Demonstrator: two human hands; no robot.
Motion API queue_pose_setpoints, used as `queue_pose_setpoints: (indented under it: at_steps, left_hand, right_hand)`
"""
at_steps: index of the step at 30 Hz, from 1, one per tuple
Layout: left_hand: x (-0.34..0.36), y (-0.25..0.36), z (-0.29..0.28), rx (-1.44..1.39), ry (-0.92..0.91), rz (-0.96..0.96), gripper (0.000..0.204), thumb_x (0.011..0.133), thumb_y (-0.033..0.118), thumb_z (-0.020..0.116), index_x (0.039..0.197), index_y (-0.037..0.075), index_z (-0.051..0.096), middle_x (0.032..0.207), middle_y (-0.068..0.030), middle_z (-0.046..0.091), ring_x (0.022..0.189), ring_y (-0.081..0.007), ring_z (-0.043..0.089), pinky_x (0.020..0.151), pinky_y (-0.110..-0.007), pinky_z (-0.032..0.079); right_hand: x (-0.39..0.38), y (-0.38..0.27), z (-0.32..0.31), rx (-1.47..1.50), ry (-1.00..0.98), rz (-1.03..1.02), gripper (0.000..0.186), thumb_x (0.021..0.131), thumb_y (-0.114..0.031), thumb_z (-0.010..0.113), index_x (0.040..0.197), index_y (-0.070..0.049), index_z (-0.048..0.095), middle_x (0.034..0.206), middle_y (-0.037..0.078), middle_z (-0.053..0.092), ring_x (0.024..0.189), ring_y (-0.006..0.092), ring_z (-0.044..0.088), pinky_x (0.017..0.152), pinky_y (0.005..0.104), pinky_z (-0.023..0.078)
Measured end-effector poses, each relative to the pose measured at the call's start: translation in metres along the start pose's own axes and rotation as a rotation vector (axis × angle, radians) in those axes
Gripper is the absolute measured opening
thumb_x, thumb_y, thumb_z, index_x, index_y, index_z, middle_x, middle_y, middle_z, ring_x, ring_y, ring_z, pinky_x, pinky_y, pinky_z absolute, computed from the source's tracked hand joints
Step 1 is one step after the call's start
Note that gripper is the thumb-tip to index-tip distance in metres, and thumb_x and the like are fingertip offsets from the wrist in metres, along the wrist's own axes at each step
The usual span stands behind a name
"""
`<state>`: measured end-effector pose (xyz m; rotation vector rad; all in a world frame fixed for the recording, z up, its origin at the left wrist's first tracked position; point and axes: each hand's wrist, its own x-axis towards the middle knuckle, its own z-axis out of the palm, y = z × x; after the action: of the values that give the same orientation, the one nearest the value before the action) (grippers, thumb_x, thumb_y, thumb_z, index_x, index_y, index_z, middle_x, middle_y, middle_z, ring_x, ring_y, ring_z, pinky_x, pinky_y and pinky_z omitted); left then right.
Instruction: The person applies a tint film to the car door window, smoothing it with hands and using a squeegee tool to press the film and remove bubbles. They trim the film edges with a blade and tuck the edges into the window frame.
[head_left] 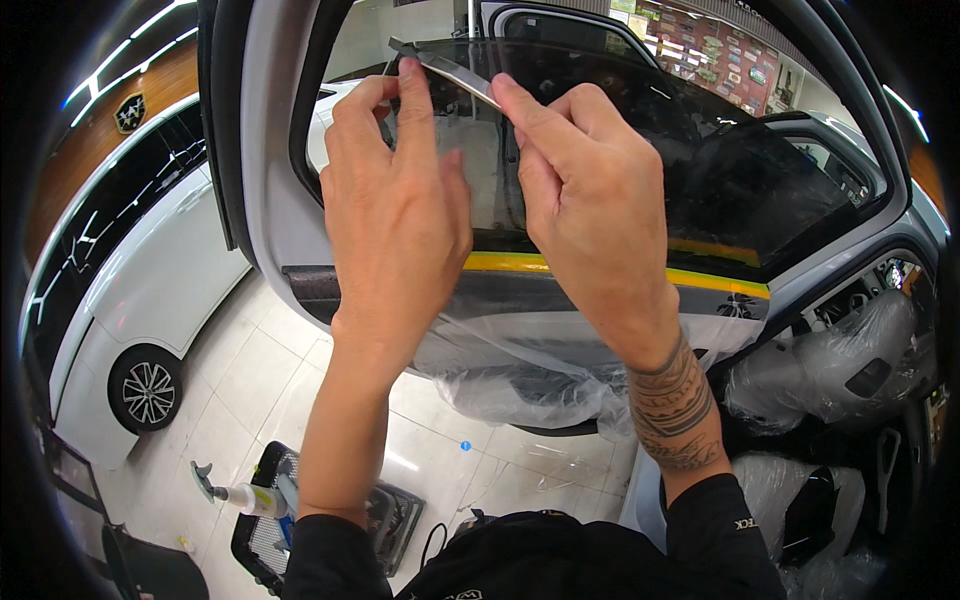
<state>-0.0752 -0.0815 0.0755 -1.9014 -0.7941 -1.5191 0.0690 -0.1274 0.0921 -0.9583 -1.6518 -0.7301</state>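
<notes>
At the top of the car door's dark window, my right hand grips a thin silver flat tool between thumb and curled fingers. My left hand is open against the glass, its index fingertip touching the tool's far end by a small dark piece, its other fingers bent and its thumb apart. Below both hands, yellow tape runs along the window's lower edge, with clear plastic sheeting hanging over the door panel.
A white car stands at the left. On the tiled floor is a black basket with a spray bottle. At the right, the car's interior has plastic-covered seats and a plastic-wrapped steering area.
</notes>
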Motion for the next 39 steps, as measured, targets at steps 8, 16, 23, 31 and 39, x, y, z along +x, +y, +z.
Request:
queue_pose_setpoints:
  at_steps: [8, 16, 23, 31, 39]
  left_hand:
    - [0.000, 0.002, 0.004, 0.008, 0.015, 0.016, 0.060, 0.084, 0.002, 0.064, 0.140, -0.005, 0.045, 0.127, -0.0220, 0.046, 0.113, -0.0357, 0.051, 0.094, -0.043, 0.043]
    - [0.011, -0.002, 0.014, -0.196, 0.266, -0.115, 0.046, 0.089, 0.010, 0.068, 0.131, -0.002, 0.053, 0.094, -0.0139, 0.064, 0.081, -0.0259, 0.064, 0.071, -0.034, 0.050]
    - [0.037, -0.011, 0.023, -0.267, 0.359, -0.340, 0.026, 0.087, 0.022, 0.075, 0.101, 0.001, 0.070, 0.058, -0.0041, 0.060, 0.050, -0.0111, 0.053, 0.052, -0.025, 0.041]
    - [0.042, -0.013, 0.018, -0.386, 0.295, -0.474, 0.018, 0.086, 0.020, 0.076, 0.091, 0.003, 0.073, 0.059, 0.0003, 0.061, 0.053, -0.0050, 0.052, 0.051, -0.021, 0.037]
    - [0.044, -0.008, 0.010, -0.333, 0.199, -0.519, 0.021, 0.088, 0.018, 0.073, 0.100, 0.001, 0.073, 0.070, -0.0028, 0.068, 0.065, -0.0072, 0.062, 0.062, -0.021, 0.048]
  right_hand:
    - [-0.003, 0.015, -0.010, 0.033, 0.068, 0.007, 0.038, 0.080, 0.011, 0.062, 0.114, -0.005, 0.071, 0.076, 0.010, 0.057, 0.062, 0.0193, 0.058, 0.058, 0.0292, 0.047]
    - [0.000, 0.028, -0.022, 0.049, 0.035, -0.042, 0.038, 0.081, 0.009, 0.062, 0.115, -0.005, 0.071, 0.076, 0.010, 0.057, 0.061, 0.0185, 0.056, 0.057, 0.0286, 0.045]
    - [0.004, 0.035, -0.028, 0.055, 0.018, -0.059, 0.037, 0.081, 0.010, 0.061, 0.114, -0.005, 0.071, 0.077, 0.010, 0.058, 0.062, 0.0192, 0.058, 0.057, 0.0286, 0.045]
    - [-0.004, 0.056, -0.051, 0.019, -0.034, 0.001, 0.032, 0.081, -0.004, 0.065, 0.112, -0.010, 0.072, 0.083, 0.011, 0.060, 0.069, 0.0299, 0.062, 0.062, 0.0385, 0.051]
    - [-0.017, 0.090, -0.084, 0.003, 0.029, -0.041, 0.040, 0.082, 0.011, 0.061, 0.116, -0.007, 0.071, 0.076, 0.008, 0.058, 0.061, 0.0145, 0.054, 0.056, 0.0254, 0.041]
